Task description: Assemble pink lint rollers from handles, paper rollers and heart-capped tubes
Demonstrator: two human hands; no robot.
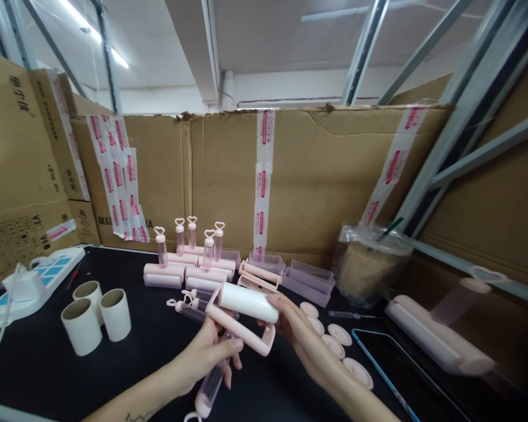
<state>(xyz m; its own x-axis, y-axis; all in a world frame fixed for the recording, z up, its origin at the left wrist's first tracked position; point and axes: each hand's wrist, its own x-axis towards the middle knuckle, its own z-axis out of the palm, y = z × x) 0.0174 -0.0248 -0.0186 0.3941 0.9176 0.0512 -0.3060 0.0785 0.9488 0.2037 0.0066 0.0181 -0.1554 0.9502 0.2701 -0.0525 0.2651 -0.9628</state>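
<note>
My left hand [213, 350] is closed around a pink lint roller frame [243, 333], whose clear handle [210, 387] slants down below the fingers. A white adhesive roll [247, 302] lies along the open side of the frame, tilted. My right hand [289, 319] grips the roll's right end, with some fingers hidden behind it. Whether the roll is seated in the frame I cannot tell. Just behind my hands are loose clear handles [189, 309] with heart-shaped ends, and pink frame parts [259, 275]. Round pink caps [339, 335] lie to the right of my right hand.
Several assembled lint rollers [163, 274] stand at the back beside clear purple covers [308, 281]. Left are three white rolls [81, 328] and a power strip [55, 281]. Right are a screwdriver [349, 315], a bagged drink cup [365, 269], a blue-edged phone-like device [405, 375] and a mirror-like reflection [444, 334].
</note>
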